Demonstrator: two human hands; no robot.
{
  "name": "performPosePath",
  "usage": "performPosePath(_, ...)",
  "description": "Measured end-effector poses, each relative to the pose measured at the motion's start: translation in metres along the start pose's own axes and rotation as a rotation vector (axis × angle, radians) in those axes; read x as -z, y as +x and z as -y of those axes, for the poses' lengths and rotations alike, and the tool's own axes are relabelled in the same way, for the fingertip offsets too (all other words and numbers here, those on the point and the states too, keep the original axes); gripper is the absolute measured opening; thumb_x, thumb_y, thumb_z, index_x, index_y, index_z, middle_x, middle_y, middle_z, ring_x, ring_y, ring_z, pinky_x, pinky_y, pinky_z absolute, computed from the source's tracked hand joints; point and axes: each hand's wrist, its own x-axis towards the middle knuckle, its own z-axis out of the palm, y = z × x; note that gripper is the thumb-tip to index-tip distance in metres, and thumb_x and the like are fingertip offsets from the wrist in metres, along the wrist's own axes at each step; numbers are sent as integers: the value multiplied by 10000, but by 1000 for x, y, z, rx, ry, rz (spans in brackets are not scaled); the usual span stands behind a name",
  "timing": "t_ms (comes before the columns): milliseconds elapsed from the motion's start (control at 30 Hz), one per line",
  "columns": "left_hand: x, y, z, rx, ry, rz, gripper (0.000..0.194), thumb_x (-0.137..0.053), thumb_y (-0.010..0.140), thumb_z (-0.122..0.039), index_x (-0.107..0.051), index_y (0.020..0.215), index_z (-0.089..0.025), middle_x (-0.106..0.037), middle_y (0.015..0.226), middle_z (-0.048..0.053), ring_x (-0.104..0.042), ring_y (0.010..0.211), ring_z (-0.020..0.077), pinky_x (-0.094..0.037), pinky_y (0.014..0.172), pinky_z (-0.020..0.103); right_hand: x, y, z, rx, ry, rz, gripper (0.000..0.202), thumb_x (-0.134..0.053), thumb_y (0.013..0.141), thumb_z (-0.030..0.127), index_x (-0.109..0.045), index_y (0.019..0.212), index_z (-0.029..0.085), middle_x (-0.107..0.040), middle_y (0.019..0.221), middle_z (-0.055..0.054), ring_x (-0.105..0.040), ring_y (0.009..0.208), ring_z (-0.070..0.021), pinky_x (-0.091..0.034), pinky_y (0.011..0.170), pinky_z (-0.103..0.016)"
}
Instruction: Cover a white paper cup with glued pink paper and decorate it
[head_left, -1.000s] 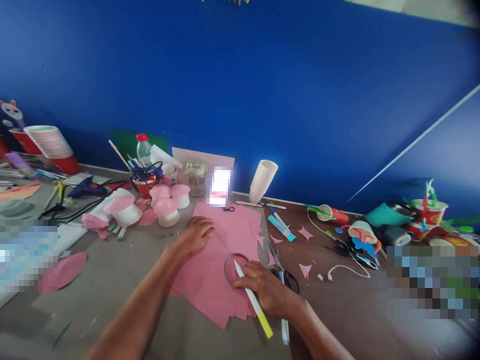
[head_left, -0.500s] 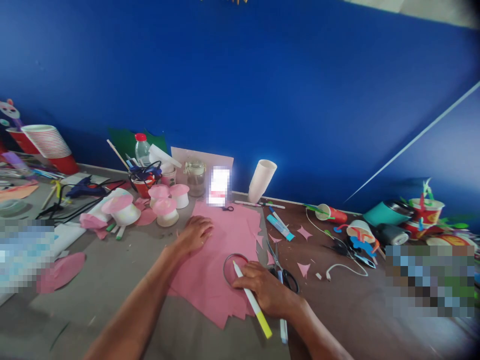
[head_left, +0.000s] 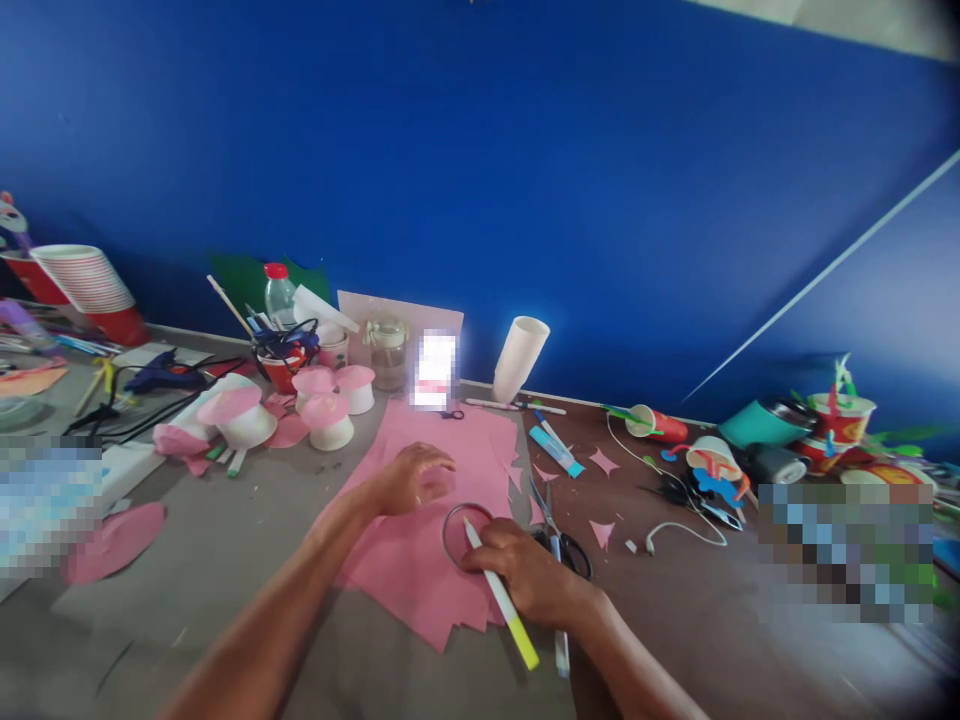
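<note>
My left hand (head_left: 416,478) hovers over the upper part of the pink paper (head_left: 420,590), its fingers loosely curved and apart with nothing in them. Low over the same sheets, my right hand (head_left: 525,570) is closed around a white marker with a yellow end (head_left: 517,628), its tip pointing away from me. That hand also grips a thin grey ring (head_left: 447,540), which encircles the marker's tip against the paper. Beside the right hand lie black-handled scissors (head_left: 574,555), partly hidden by it.
Pink-topped white cups (head_left: 330,422) stand left of the paper, near a glass jar (head_left: 388,355). A stack of white cups (head_left: 520,358) leans by the blue wall. On the right are pink scraps (head_left: 603,461), a blue glue tube (head_left: 556,451) and a white cable (head_left: 690,528).
My left hand has lifted from the paper and moved slightly right, towards the ring. The right hand keeps its hold on the marker and ring. The view has shifted slightly.
</note>
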Motion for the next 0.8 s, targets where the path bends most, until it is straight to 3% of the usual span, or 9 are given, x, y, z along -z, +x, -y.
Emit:
performPosePath(200,2,-1,-22,-33,-24,256,500,-803,787,-384,-689,1264,-285,-728,1283,50,-627,1210,304,-480,1056,399,0,0,2,-15,-11,-4,224,-625,911,215,-760,1090,216,-638,914,-69,-607,949,-231,-480,871,-323)
performPosePath(467,3,0,-42,42,-56,400,712,-800,750,-376,-572,1422,-320,-656,1399,46,-557,1263,350,-443,1083,455,-1,2,0,-3,-48,7,235,-634,887,172,-763,1080,204,-680,949,-79,-634,953,-229,-493,879,-324)
performPosePath(633,1,0,-44,62,-47,432,773,-810,730,-313,-533,1451,-314,-654,1391,50,-536,1280,357,-434,1100,469,2,2,3,-15,-37,14,244,-619,895,156,-768,1085,197,-680,946,-88,-636,943,-229,-490,868,-317)
performPosePath(800,1,-2,-23,84,-53,356,581,-656,895,-286,-517,1459,-277,-549,1513,71,-413,1436,321,-339,1190,472,2,1,4,-16,-13,9,220,-632,897,161,-763,1070,197,-646,907,-72,-614,936,-225,-468,864,-306)
